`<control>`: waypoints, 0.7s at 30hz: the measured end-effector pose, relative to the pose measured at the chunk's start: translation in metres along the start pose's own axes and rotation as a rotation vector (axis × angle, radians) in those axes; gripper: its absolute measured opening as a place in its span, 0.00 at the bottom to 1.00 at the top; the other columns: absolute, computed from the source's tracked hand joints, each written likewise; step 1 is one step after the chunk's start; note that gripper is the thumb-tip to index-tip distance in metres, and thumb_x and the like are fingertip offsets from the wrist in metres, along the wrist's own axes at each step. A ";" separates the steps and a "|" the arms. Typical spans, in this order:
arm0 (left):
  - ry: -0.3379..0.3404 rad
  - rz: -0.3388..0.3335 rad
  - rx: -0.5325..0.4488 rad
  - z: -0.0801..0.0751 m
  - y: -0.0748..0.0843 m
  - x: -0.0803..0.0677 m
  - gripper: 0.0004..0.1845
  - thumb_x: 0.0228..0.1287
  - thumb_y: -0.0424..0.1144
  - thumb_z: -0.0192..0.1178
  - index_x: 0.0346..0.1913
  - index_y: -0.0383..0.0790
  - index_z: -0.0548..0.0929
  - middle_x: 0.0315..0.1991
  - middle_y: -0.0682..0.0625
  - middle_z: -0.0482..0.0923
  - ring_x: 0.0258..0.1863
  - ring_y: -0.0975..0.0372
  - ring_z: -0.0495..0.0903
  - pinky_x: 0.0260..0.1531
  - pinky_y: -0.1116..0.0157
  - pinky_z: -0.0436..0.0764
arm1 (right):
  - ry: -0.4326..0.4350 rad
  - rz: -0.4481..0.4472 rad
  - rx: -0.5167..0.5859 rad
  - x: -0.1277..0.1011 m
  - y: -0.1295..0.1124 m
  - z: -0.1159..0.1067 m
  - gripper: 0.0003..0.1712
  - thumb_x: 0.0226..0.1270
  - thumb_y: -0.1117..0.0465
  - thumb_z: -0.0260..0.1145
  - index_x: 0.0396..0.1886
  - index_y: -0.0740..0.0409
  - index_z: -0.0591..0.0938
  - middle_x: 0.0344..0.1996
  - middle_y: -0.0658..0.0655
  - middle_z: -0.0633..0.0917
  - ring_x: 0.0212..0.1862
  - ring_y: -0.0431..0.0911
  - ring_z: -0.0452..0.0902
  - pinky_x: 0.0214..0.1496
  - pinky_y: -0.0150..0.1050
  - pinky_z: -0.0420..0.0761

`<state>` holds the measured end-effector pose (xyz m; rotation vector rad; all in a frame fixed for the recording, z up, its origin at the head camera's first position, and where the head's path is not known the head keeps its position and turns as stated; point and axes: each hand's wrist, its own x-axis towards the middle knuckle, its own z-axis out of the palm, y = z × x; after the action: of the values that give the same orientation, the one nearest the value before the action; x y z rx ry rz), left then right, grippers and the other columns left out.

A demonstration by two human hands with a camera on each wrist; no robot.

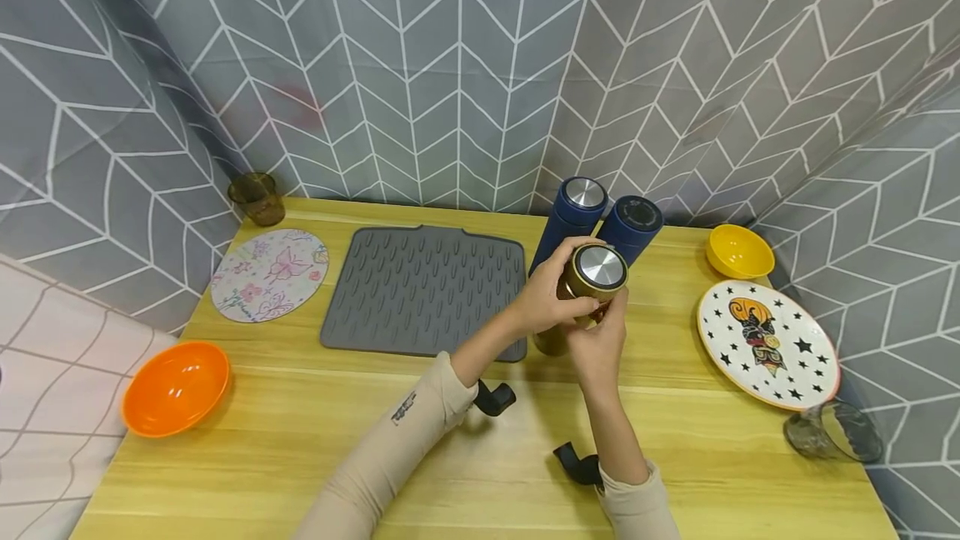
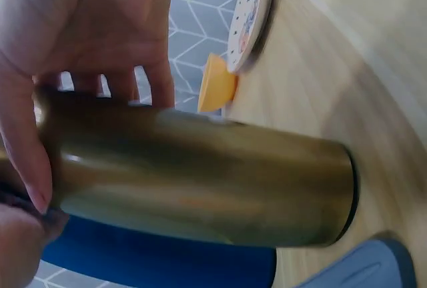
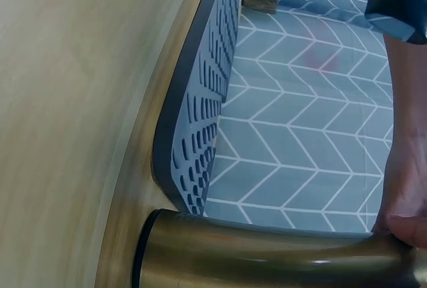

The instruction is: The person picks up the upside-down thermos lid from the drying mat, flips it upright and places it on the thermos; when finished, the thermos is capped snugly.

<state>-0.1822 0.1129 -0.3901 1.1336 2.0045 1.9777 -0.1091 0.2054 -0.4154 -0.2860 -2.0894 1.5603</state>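
A gold flask (image 1: 587, 286) with a silver lid stands tilted at the right front corner of the grey ridged mat (image 1: 423, 286). Both hands hold it. My left hand (image 1: 542, 297) wraps its upper body from the left, fingers curled near the lid. My right hand (image 1: 600, 346) grips it from the front, just under the lid. The left wrist view shows the gold flask (image 2: 200, 181) with my left hand (image 2: 80, 28) round its top end. In the right wrist view the gold flask (image 3: 267, 255) has its base on the wood beside the mat (image 3: 200, 121).
Two blue flasks (image 1: 573, 219) (image 1: 632, 227) stand right behind the gold one. A yellow bowl (image 1: 738, 251), a star plate (image 1: 765, 340) and a glass (image 1: 832, 432) are on the right. Left are a floral round mat (image 1: 270, 273), an orange bowl (image 1: 176, 386) and a brown glass (image 1: 257, 197).
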 end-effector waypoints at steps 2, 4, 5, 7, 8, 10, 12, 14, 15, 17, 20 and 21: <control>0.010 0.002 0.058 0.000 0.000 0.000 0.39 0.53 0.36 0.71 0.68 0.38 0.66 0.65 0.42 0.66 0.61 0.55 0.71 0.62 0.64 0.71 | -0.003 0.006 0.005 0.000 0.000 0.001 0.35 0.52 0.81 0.62 0.62 0.67 0.66 0.53 0.64 0.80 0.53 0.48 0.75 0.56 0.43 0.74; 0.037 0.003 0.121 0.001 0.001 0.000 0.40 0.52 0.40 0.74 0.68 0.40 0.66 0.65 0.43 0.66 0.60 0.57 0.71 0.61 0.65 0.72 | -0.003 0.009 0.019 0.000 0.001 0.001 0.35 0.53 0.80 0.62 0.62 0.66 0.66 0.53 0.63 0.80 0.53 0.46 0.75 0.54 0.39 0.74; 0.049 0.005 0.131 0.002 0.001 -0.001 0.41 0.52 0.40 0.74 0.68 0.40 0.66 0.63 0.43 0.67 0.59 0.56 0.72 0.60 0.65 0.73 | -0.003 0.007 0.015 0.000 0.001 0.001 0.34 0.53 0.80 0.62 0.62 0.66 0.66 0.53 0.63 0.80 0.52 0.45 0.75 0.54 0.38 0.74; 0.052 0.025 0.110 0.003 0.001 -0.001 0.39 0.54 0.37 0.69 0.68 0.39 0.64 0.63 0.41 0.69 0.57 0.54 0.74 0.59 0.65 0.73 | 0.000 -0.008 -0.008 0.000 0.002 0.001 0.35 0.54 0.79 0.63 0.63 0.65 0.66 0.54 0.63 0.80 0.52 0.44 0.75 0.53 0.37 0.74; 0.042 0.038 0.086 0.003 0.001 -0.001 0.39 0.53 0.35 0.67 0.69 0.38 0.63 0.64 0.40 0.70 0.58 0.53 0.74 0.60 0.64 0.73 | 0.001 -0.015 -0.021 -0.001 0.003 0.001 0.36 0.55 0.78 0.64 0.64 0.65 0.65 0.55 0.62 0.80 0.53 0.43 0.75 0.53 0.36 0.73; 0.019 0.040 0.057 0.003 0.001 -0.002 0.42 0.53 0.33 0.66 0.71 0.37 0.60 0.66 0.40 0.68 0.59 0.53 0.74 0.61 0.64 0.73 | 0.002 -0.031 0.000 -0.001 0.003 0.001 0.36 0.55 0.78 0.64 0.65 0.66 0.65 0.54 0.64 0.80 0.52 0.43 0.75 0.53 0.36 0.73; 0.024 0.028 0.090 0.004 0.001 -0.002 0.43 0.54 0.36 0.68 0.72 0.36 0.59 0.66 0.40 0.66 0.59 0.53 0.72 0.62 0.64 0.72 | 0.004 -0.031 0.021 -0.001 0.004 0.001 0.35 0.55 0.78 0.64 0.64 0.67 0.65 0.53 0.65 0.80 0.50 0.41 0.75 0.52 0.34 0.73; 0.039 0.007 0.134 0.006 0.002 -0.002 0.44 0.53 0.39 0.71 0.71 0.37 0.60 0.66 0.41 0.66 0.60 0.55 0.72 0.61 0.65 0.72 | 0.008 -0.032 0.026 -0.001 0.005 0.001 0.34 0.56 0.78 0.63 0.64 0.66 0.66 0.53 0.64 0.80 0.50 0.38 0.75 0.52 0.32 0.74; 0.046 -0.003 0.137 0.006 0.003 -0.001 0.44 0.53 0.38 0.70 0.71 0.37 0.60 0.64 0.41 0.67 0.58 0.55 0.73 0.59 0.66 0.73 | 0.006 -0.034 0.033 -0.001 0.005 0.001 0.34 0.55 0.79 0.63 0.64 0.66 0.66 0.53 0.64 0.80 0.50 0.36 0.75 0.52 0.31 0.74; 0.046 -0.003 0.089 0.007 0.003 -0.001 0.42 0.52 0.34 0.67 0.71 0.37 0.60 0.64 0.40 0.69 0.58 0.53 0.74 0.58 0.65 0.74 | 0.009 -0.045 0.002 -0.001 0.004 0.001 0.35 0.54 0.79 0.63 0.64 0.65 0.66 0.54 0.63 0.80 0.51 0.34 0.74 0.52 0.31 0.73; 0.039 -0.010 0.031 0.006 0.004 -0.001 0.44 0.52 0.32 0.67 0.72 0.37 0.59 0.65 0.40 0.69 0.59 0.53 0.74 0.59 0.65 0.74 | 0.001 -0.043 0.028 -0.001 0.004 0.000 0.35 0.53 0.81 0.61 0.63 0.67 0.66 0.55 0.63 0.79 0.52 0.36 0.74 0.53 0.32 0.73; 0.049 -0.016 0.038 0.006 0.004 -0.002 0.44 0.53 0.33 0.69 0.72 0.38 0.60 0.65 0.40 0.68 0.59 0.54 0.74 0.59 0.65 0.74 | -0.002 -0.033 0.037 -0.001 0.003 0.001 0.34 0.53 0.81 0.61 0.62 0.67 0.66 0.54 0.63 0.79 0.52 0.37 0.74 0.53 0.33 0.73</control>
<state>-0.1755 0.1167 -0.3878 1.0830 2.0763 1.9874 -0.1093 0.2057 -0.4189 -0.2360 -2.0543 1.5780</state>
